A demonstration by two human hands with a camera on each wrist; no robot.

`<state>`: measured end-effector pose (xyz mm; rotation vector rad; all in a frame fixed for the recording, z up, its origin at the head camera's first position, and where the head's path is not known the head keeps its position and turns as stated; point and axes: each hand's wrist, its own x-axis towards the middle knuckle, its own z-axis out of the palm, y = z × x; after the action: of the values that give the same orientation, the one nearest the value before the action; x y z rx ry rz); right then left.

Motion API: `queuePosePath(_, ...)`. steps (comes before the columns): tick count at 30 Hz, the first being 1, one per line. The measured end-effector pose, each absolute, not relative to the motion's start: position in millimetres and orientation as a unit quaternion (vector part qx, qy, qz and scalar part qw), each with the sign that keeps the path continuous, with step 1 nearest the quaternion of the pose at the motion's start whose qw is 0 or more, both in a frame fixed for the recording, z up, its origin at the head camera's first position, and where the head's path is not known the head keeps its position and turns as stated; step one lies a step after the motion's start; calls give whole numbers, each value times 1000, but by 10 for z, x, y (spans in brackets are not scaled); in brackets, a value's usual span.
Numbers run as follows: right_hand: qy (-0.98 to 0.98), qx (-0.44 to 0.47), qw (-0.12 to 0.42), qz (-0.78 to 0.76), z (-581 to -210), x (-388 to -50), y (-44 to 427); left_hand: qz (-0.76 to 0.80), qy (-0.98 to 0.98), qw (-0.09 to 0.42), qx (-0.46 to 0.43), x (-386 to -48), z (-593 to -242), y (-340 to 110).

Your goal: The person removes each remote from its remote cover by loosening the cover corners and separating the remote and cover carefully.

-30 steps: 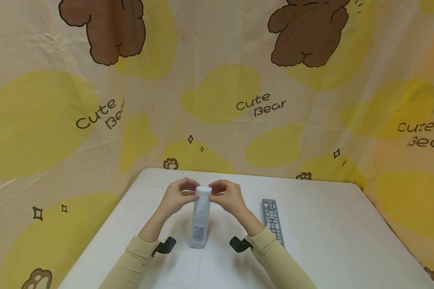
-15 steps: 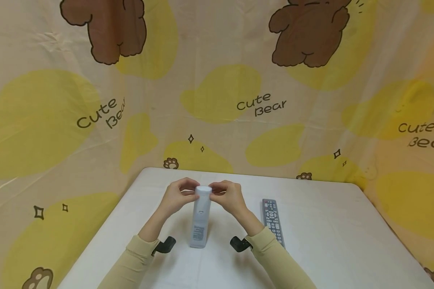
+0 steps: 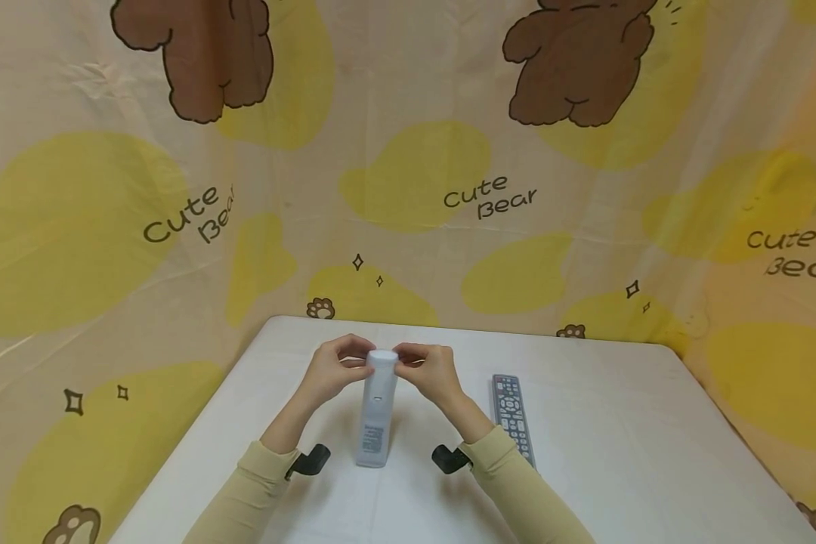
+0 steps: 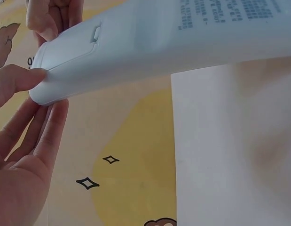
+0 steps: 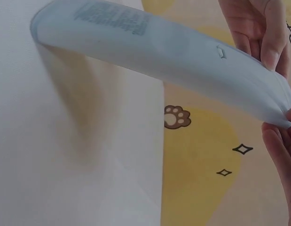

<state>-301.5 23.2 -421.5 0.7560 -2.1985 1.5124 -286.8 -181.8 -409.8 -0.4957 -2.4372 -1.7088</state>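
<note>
Two bare hands at one thing: left grip [image 3: 328,370] and right grip [image 3: 437,372], both narrow, pinching opposite edges of the same end of a long, slim, pale blue-white plastic handset [image 3: 378,412]. Held between the two grips, back face toward the person, tilted, with the pinched end raised and the other end, nearer the person, seeming to rest on the white, round-cornered worktop [image 3: 619,423]. Left thumb [image 4: 13,80] pressed on the back face near its edge, left fingers [image 4: 51,129] along the side; right thumb [image 4: 41,19] at the opposite edge, across from the left one. Between both thumbs, a smooth panel [image 4: 70,49] flush with the back, with a small latch [image 4: 97,35] at the end away from the grips. Farther from both grips, toward the lower end, a block of small dark print [image 4: 230,12], too blurred to read.

To the right of the right grip, well apart from its fingers, a slim dark-grey remote control [image 3: 510,408] with rows of pale buttons, lying on the worktop, buttons up, partly hidden by the right sleeve [image 3: 520,483], pale yellow-green. Behind each grip, at the cuff, a small black bracket [image 3: 313,459]. Beyond both grips, past the worktop's far edge, a hanging cream cloth [image 3: 408,75] printed with yellow patches, brown bears and "Cute Bear" lettering.
</note>
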Motion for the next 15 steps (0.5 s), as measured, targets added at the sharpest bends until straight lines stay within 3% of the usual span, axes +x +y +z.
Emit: queuePosePath(15, -781, 274, 196, 526, -4250, -3031, 227, -544, -823, 70, -147, -2859, -4043, -1785)
